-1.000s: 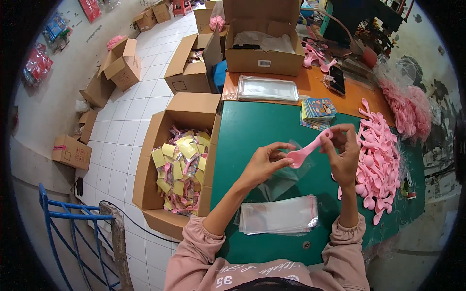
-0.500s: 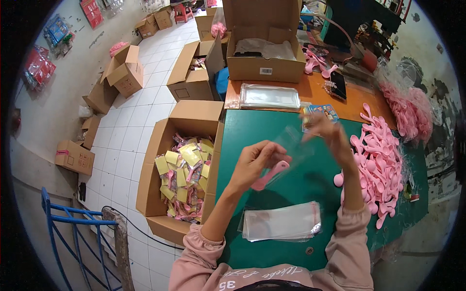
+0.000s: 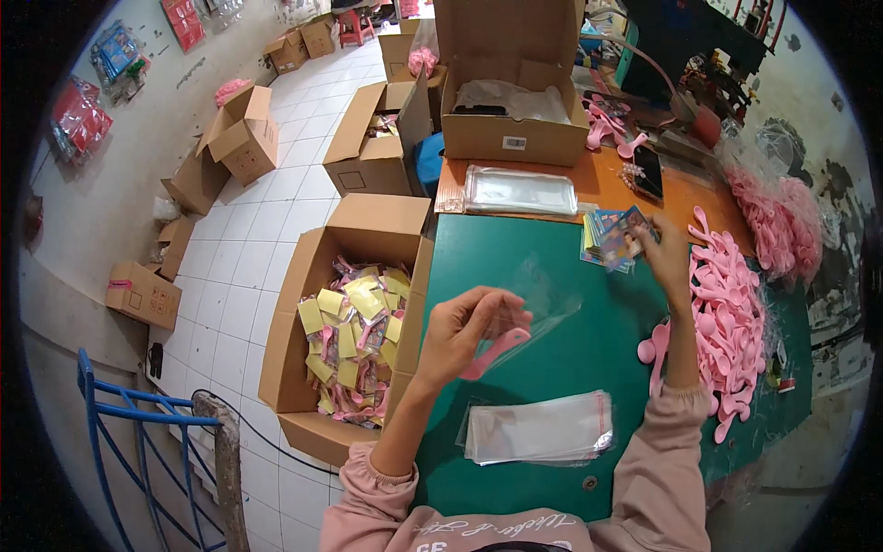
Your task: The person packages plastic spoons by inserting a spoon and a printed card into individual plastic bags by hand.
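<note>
My left hand is closed on a clear plastic bag, which stands out to the right above the green table top. A pink spoon lies in or against that bag; its lower end is by my fingers. Farther right, my right hand pinches a colourful printed card at its edge. Under and beside this card is a small stack of similar cards. Nearer to me, a stack of clear flat bags lies on the table. Right of my right forearm spreads a heap of pink spoons.
An open carton left of the table holds packed spoons with yellow cards. Another open box, a bundle of clear bags and a phone sit at the back. A blue metal frame stands at lower left.
My right hand has closed on a printed card at the stack and lifted its edge. My left hand, with bag and spoon, has shifted slightly left and nearer.
</note>
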{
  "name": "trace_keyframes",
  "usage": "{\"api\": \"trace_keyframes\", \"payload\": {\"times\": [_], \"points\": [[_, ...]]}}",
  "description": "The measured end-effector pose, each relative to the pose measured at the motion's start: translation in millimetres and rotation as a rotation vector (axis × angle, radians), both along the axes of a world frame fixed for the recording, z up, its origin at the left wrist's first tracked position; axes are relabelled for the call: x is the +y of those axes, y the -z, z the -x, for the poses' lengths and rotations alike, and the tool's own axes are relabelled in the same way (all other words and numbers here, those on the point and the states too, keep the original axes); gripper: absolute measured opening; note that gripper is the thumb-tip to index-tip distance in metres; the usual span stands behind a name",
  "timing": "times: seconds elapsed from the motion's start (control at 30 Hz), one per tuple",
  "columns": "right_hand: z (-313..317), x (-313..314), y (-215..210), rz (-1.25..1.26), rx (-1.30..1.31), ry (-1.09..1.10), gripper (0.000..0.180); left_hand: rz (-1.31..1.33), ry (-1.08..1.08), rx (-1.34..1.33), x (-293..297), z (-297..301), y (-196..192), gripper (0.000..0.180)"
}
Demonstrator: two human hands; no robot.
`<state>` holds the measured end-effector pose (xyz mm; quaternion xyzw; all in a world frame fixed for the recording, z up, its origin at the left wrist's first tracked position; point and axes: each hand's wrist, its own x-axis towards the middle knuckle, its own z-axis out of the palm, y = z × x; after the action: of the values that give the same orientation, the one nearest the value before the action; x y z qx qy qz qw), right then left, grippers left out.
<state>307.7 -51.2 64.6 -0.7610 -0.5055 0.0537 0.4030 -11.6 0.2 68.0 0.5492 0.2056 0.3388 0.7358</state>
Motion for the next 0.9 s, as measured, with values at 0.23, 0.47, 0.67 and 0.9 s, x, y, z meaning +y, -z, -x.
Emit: {"api": "trace_keyframes", "payload": {"times": [0.23,0.47,0.67,0.9], "points": [[123.5,-55.8,-62.3,-0.16,0.572,-0.336,0.016,-0.019,0.101,0.056,-6.6,0.7,5.2,0.027],[118.8,-71.3,-69.9,0.013,0.206,-0.39,0.013,-0.1,0.153,0.088,-15.6,2.6,-1.5,0.027],[121.1,-74.2,-70.8,0.037,0.202,-0.419,0.018,-0.025,0.123,0.035,-20.1,3.6,-1.1,0.026],[132.9,-72.9,-76.1,0.182,0.033,-0.598,0.018,-0.432,0.075,0.269,-27.8,8.5,-1.6,0.022]]}}
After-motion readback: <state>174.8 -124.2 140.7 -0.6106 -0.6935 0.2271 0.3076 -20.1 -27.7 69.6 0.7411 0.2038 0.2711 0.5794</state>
